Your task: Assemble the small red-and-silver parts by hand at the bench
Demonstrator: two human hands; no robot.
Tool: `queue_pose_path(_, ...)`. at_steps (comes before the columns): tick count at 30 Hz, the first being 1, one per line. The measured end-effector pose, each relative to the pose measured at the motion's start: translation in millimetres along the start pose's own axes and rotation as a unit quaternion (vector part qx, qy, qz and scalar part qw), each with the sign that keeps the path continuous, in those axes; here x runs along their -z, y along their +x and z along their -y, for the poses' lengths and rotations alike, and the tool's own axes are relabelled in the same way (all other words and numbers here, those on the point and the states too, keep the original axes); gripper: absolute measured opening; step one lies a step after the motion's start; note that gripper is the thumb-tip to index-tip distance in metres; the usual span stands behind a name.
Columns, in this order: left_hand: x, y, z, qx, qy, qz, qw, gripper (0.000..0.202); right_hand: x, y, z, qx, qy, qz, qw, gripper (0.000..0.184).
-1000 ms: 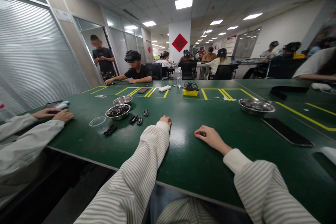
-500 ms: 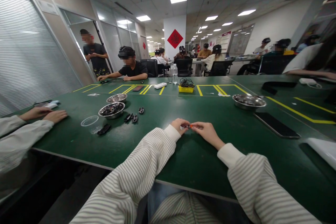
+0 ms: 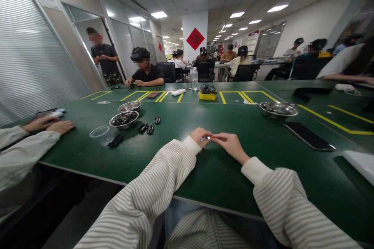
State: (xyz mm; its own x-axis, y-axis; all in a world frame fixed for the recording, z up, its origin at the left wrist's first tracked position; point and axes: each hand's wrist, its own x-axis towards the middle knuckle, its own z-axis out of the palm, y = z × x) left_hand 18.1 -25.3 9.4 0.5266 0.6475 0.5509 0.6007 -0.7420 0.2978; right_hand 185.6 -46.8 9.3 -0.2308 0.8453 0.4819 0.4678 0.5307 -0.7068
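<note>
My left hand [image 3: 200, 136] is closed, its fingertips pinching a small silver part [image 3: 209, 138] just above the table. From the other side my right hand [image 3: 229, 144] pinches at an orange bit [image 3: 213, 136] on or against that part; whether the two are one piece I cannot tell. Both sets of fingertips nearly meet. Left of my hands lie several small black parts [image 3: 149, 128] on the green table. Behind them stands a metal bowl [image 3: 124, 126] holding dark parts, with a second metal bowl [image 3: 129, 103] just beyond it.
A clear plastic cup [image 3: 99, 137] and a black piece [image 3: 116, 141] lie at left, near another person's hands [image 3: 60, 127]. Farther back are a yellow box with cables [image 3: 207, 96] and a water bottle [image 3: 194, 79]. A metal bowl [image 3: 276, 113] and phone [image 3: 308, 136] lie at right.
My fingers have shifted slightly around the small part, and more of its silver side shows. The person across the table has drawn an outstretched arm back in.
</note>
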Motion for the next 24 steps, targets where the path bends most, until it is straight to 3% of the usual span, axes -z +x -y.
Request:
queue_pose_path(4, 0.8, 0.0, -0.2, 0.010, 0.003, 0.001, 1.000, 0.017, -0.5, 0.2, 0.7, -0.003, 0.011, 0.006, 1.000, 0.020)
queue_pose_path(10, -1.9, -0.9, 2.0, -0.013, 0.013, 0.000, 1.000, 0.021, -2.8, 2.4, -0.8, -0.077, 0.096, 0.005, 0.992, 0.025)
queue_pose_path(14, -6.8, 0.3, 8.9, -0.018, 0.045, 0.018, 0.999, 0.020, -2.1, 3.6, -3.9, -0.084, 0.062, 0.000, 0.995, 0.022)
queue_pose_path(18, 1.6, 3.6, 32.1, 0.086, 0.135, 0.042, 0.986, 0.018, -0.1, 3.0, -5.9, -0.085, 0.006, 0.014, 0.996, 0.022)
queue_pose_path(24, 29.2, 2.7, 78.9, 0.295, 0.226, 0.070, 0.926, 0.023, 1.7, 2.0, -3.6, -0.079, -0.032, 0.053, 0.995, 0.020)
